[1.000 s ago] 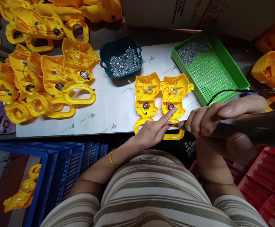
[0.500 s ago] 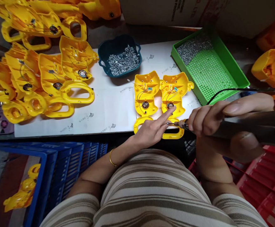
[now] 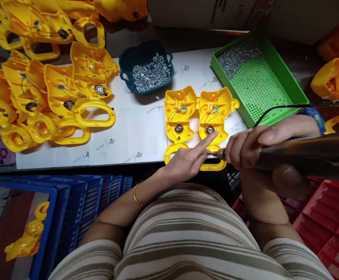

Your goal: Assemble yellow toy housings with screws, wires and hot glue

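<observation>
My right hand (image 3: 245, 149) is wrapped round an electric screwdriver (image 3: 306, 149), its bit pointing left. The bit meets a small silver screw (image 3: 206, 153) at the fingertips of my left hand (image 3: 185, 161). My left index finger is stretched over the right yellow plastic shell half (image 3: 216, 97), near its round speaker (image 3: 209, 130). Beneath the bit lies that shell's ring handle (image 3: 213, 167), partly hidden by my fingers. Just left lies a second yellow shell half (image 3: 181, 101), also with a speaker, wires and a small green circuit board.
A dark teal basket (image 3: 123, 72) of screws stands behind the shells, and a green perforated tray (image 3: 286, 77) with screws is at right. Several wired yellow shells (image 3: 90, 66) crowd the left. Blue crates (image 3: 79, 210) and a red crate (image 3: 329, 221) flank my body. A black cord (image 3: 277, 108) crosses the tray.
The screwdriver and my right hand have shifted slightly left, and more of the tool's body shows. My left hand and the two shells stay nearly where they were.
</observation>
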`<state>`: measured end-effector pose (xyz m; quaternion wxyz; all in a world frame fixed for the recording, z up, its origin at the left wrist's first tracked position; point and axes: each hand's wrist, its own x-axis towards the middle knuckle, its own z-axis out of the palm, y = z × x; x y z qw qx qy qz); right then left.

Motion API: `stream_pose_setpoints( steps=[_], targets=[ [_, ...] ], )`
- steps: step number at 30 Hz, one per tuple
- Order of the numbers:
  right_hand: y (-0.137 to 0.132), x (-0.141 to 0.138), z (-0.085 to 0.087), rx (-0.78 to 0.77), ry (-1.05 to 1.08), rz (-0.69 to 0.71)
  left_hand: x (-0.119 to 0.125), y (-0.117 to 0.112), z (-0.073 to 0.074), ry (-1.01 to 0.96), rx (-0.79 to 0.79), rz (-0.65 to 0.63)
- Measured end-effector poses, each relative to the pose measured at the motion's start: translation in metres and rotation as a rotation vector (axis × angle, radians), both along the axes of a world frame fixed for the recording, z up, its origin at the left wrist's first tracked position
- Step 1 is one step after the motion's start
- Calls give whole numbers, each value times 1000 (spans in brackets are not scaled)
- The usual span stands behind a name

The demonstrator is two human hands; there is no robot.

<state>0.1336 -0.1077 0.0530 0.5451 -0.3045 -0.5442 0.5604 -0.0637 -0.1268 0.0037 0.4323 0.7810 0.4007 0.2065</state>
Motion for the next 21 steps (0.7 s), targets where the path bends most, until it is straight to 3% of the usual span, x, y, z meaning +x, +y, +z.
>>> stream_pose_setpoints(
  steps=[3, 7, 10, 15, 21],
  targets=[
    [4, 1, 7, 134, 59, 76, 0, -1, 1, -33, 74, 52],
    [10, 1, 9, 209, 37, -84, 0, -3, -3, 13, 414, 202],
    [17, -6, -1, 254, 25, -214, 1, -7, -6, 158, 601, 101],
    [27, -25, -23, 256, 83, -298, 8, -14, -7, 395, 592, -96],
    [35, -35, -27, 256, 21, -331, 10, -16, -11, 443, 538, -182]
  ],
)
